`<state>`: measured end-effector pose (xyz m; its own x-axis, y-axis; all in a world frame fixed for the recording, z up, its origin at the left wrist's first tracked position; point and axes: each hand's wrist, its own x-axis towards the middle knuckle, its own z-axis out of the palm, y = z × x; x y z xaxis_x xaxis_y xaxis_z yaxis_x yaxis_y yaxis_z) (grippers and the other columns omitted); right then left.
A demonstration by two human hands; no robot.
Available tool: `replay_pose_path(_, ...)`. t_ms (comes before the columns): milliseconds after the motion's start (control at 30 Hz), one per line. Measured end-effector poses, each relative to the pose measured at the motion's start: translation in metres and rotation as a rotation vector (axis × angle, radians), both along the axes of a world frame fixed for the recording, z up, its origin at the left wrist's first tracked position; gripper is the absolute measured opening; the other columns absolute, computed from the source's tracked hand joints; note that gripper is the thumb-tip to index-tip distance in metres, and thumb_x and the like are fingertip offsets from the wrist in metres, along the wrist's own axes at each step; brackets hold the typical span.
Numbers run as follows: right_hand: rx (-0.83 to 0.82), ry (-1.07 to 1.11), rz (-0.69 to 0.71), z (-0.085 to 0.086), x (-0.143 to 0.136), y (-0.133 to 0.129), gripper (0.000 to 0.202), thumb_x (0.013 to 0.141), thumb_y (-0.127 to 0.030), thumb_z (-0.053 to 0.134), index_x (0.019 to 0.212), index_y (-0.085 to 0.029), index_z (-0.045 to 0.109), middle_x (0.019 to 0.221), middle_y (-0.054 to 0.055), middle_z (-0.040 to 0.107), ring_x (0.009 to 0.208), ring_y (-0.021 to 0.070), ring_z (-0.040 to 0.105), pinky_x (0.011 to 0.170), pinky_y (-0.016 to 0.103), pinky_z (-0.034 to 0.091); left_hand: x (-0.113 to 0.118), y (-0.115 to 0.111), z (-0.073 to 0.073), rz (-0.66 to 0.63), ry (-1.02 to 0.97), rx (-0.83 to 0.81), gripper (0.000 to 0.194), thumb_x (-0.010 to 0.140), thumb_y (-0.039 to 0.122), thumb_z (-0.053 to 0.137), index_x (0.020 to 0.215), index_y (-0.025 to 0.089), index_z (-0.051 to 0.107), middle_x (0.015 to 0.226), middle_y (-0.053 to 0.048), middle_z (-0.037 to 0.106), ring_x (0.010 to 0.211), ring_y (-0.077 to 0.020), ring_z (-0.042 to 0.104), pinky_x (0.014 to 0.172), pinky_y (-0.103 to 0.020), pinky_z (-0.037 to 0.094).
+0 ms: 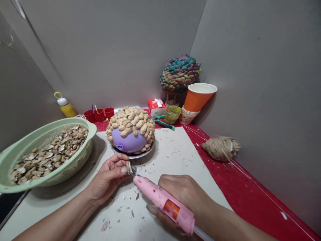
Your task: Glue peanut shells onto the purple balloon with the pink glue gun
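My left hand pinches a small peanut shell between thumb and fingers, just in front of the purple balloon. In my right hand is a pink glue gun, its nozzle pointing up and left at the shell, touching or nearly touching it. The purple balloon sits on a round metal dish; peanut shells cover its top and sides, while its near face shows bare purple with the knot.
A green colander of shells stands at left. Behind are a yellow bottle, red cups, a tissue pack, pliers, a green-stained bowl, an orange paper cup and a coloured shell ball. Twine lies right.
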<state>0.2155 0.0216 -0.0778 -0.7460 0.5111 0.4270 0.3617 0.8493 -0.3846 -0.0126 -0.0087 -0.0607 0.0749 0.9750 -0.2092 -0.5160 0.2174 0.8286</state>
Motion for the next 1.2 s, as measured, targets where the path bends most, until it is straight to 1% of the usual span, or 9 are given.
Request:
replay_pose_path(167,-0.011,0.009,-0.005,-0.0005,0.0017,-0.0014,0.031,0.089,-0.045,0.058,0.072,-0.02,0.055,0.059,-0.002,0.053,0.048,0.0113,0.044,0.05,0.028,0.023,0.0009,-0.0002,0.0008,0.008,-0.007,0.004,0.031,0.067,0.015,0.084,0.093,0.015,0.067,0.076,-0.001,0.068,0.066,-0.0097,0.06,0.065,-0.021,0.049)
replay_pose_path(333,-0.025,-0.006,0.008,-0.004,0.0022,-0.0006,0.035,0.089,-0.047,0.058,0.069,-0.02,0.054,0.058,-0.002,0.053,0.048,0.0106,0.043,0.051,0.027,0.024,0.0009,0.0002,0.0006,0.017,-0.009,0.003,0.031,0.066,0.013,0.084,0.092,0.015,0.067,0.075,0.0,0.067,0.066,-0.0099,0.06,0.065,-0.021,0.049)
replay_pose_path(467,-0.003,-0.013,-0.011,-0.0053,0.001,-0.0008,0.036,0.089,-0.049,0.059,0.068,-0.02,0.053,0.058,-0.002,0.053,0.048,0.0104,0.043,0.051,0.027,0.022,0.0003,0.0,0.0004,0.022,-0.008,-0.006,0.031,0.066,0.015,0.085,0.092,0.015,0.068,0.076,0.0,0.067,0.066,-0.0097,0.06,0.065,-0.021,0.049)
replay_pose_path(567,0.009,-0.035,-0.019,-0.0046,0.0004,-0.0008,0.038,0.088,-0.05,0.058,0.068,-0.019,0.053,0.058,-0.002,0.053,0.048,0.0106,0.044,0.05,0.028,0.021,0.0001,-0.0004,0.001,0.028,-0.012,-0.007,0.031,0.067,0.015,0.085,0.092,0.015,0.068,0.076,0.0,0.067,0.066,-0.0092,0.059,0.066,-0.021,0.049)
replay_pose_path(767,0.007,-0.04,-0.019,-0.0009,0.0005,-0.001,0.035,0.087,-0.047,0.061,0.067,-0.019,0.054,0.057,-0.002,0.052,0.047,0.0099,0.042,0.049,0.028,0.019,0.0005,0.0003,0.0003,0.04,-0.028,0.002,0.031,0.067,0.013,0.084,0.093,0.015,0.069,0.077,0.001,0.066,0.067,-0.009,0.059,0.066,-0.021,0.049)
replay_pose_path(1033,-0.048,-0.054,-0.04,-0.0003,-0.0004,-0.0013,0.035,0.084,-0.048,0.064,0.068,-0.019,0.057,0.057,-0.002,0.053,0.048,0.01,0.041,0.05,0.028,0.02,-0.0001,-0.0002,0.0001,0.037,-0.037,-0.003,0.03,0.067,0.014,0.084,0.093,0.015,0.069,0.078,0.001,0.066,0.068,-0.0094,0.06,0.069,-0.022,0.051)
replay_pose_path(1200,-0.022,-0.046,-0.031,-0.0007,-0.0001,0.0,0.04,0.089,-0.052,0.056,0.066,-0.019,0.057,0.057,-0.001,0.053,0.048,0.0104,0.042,0.049,0.027,0.019,-0.0002,-0.0003,0.001,0.038,-0.042,-0.007,0.029,0.068,0.013,0.084,0.093,0.015,0.069,0.078,0.001,0.067,0.069,-0.009,0.061,0.07,-0.022,0.052)
